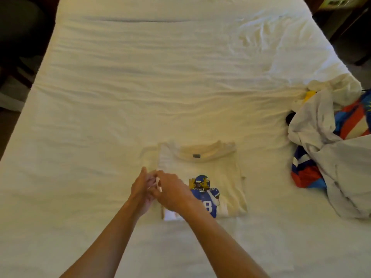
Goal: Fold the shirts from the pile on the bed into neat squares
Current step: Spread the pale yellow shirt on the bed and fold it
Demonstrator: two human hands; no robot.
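STEP: tuck left flap | FINGERS: left hand (pixel 141 189) and right hand (pixel 172 192) pinch white football-print T-shirt (pixel 222 177) edge | SHIRT: on bed (pixel 140 77), extends right of fingers | TIP: pull hem taut, align straight.

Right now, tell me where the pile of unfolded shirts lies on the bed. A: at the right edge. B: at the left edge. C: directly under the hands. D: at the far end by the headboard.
A: the pile of unfolded shirts is heaped at the right edge of the bed, apart from the white shirt being folded in front.
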